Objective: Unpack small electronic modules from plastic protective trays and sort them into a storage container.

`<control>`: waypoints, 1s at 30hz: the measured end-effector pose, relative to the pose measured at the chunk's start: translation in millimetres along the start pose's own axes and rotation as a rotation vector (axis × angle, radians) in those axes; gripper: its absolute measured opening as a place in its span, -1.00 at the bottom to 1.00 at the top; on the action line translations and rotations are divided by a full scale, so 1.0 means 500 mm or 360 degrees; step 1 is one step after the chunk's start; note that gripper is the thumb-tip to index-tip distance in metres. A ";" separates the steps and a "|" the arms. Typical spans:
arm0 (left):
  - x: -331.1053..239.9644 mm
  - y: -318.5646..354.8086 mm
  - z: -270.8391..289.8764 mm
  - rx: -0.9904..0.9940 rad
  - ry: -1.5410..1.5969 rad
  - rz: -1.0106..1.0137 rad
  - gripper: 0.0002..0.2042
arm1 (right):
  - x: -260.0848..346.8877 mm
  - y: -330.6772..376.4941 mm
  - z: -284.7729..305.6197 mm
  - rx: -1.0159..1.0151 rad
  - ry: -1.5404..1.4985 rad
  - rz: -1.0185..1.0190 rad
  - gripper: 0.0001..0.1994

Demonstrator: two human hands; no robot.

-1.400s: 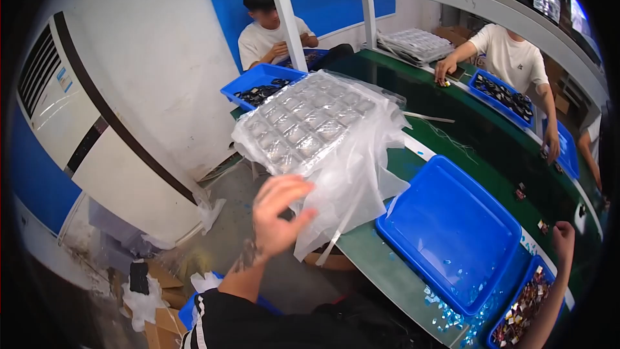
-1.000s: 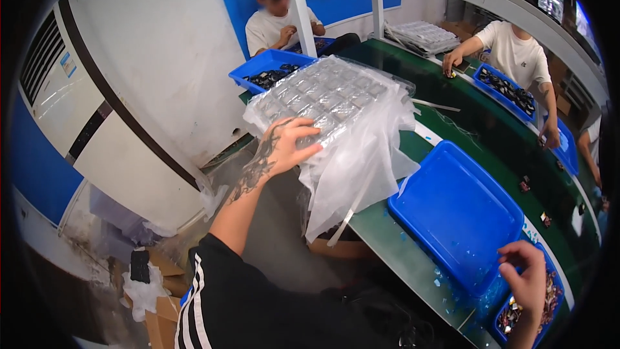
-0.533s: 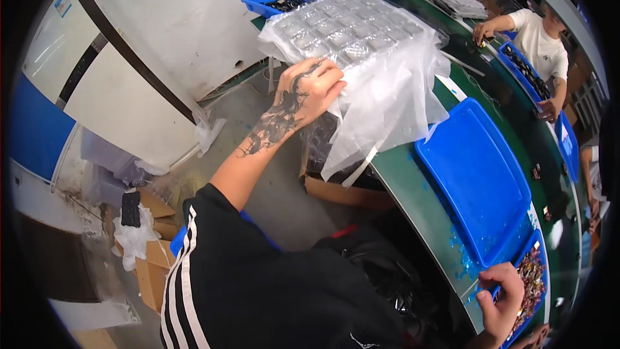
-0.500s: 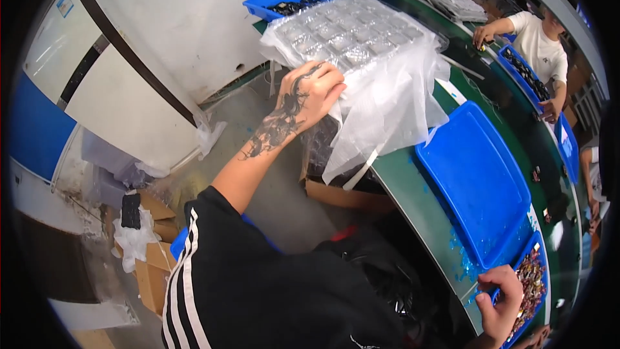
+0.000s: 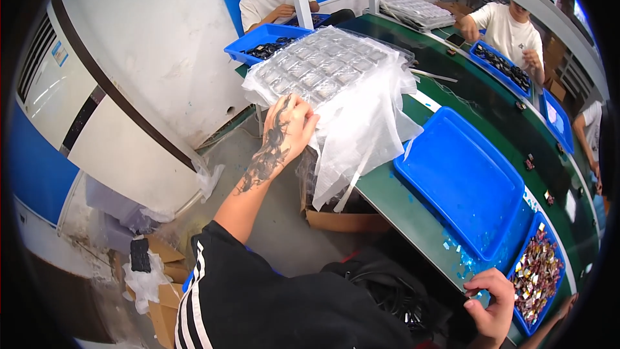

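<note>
Left hand (image 5: 292, 130) now lower on bagged tray stack (image 5: 326, 68), gripping near edge.

Long green bench (image 5: 452, 100) runs from near right to far. Large empty blue bin (image 5: 462, 181) sits on it near right; just beyond its near-right corner, a blue bin of small mixed reddish parts (image 5: 539, 278). Far end: blue bin of dark parts (image 5: 268, 42) in front of a seated person in a white shirt (image 5: 268, 0). Stack of clear trays (image 5: 420, 13) far centre. Second person in white (image 5: 510, 26) far right, at another blue bin of dark parts (image 5: 507, 68). Open cardboard box (image 5: 342, 216) on the floor under the bench edge. White floor-standing air conditioner (image 5: 97, 90) left, crumpled cardboard and plastic scraps (image 5: 152, 271) at its foot.
</note>
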State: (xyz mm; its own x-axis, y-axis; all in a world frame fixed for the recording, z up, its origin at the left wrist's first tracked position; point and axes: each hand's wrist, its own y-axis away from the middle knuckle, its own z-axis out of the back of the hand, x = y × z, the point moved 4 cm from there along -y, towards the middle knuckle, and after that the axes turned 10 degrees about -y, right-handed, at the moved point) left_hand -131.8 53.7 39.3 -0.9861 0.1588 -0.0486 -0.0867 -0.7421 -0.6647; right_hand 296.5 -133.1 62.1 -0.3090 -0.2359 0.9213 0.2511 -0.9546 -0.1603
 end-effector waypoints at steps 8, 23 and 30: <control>0.030 -0.097 0.028 -0.0480 0.0276 0.0091 -0.87 | -0.025 -0.007 -0.018 0.0039 -0.0191 0.0009 -0.73; 0.021 -0.073 -0.001 -0.0704 0.0464 -0.0206 -0.92 | 0.054 -0.151 -0.095 0.0292 0.0325 0.0138 -0.72; 0.124 0.036 -0.114 -0.1668 0.1649 0.1508 -0.48 | 0.142 -0.453 -0.275 0.0109 0.0673 0.1064 -0.77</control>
State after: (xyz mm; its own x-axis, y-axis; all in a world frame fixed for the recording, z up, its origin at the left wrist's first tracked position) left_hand -186.5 87.3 -18.4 -0.1122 0.5810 -0.8062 0.9459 -0.1862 -0.2658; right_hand 91.5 41.3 114.9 -0.3914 -0.8174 0.4228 0.5579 -0.5761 -0.5974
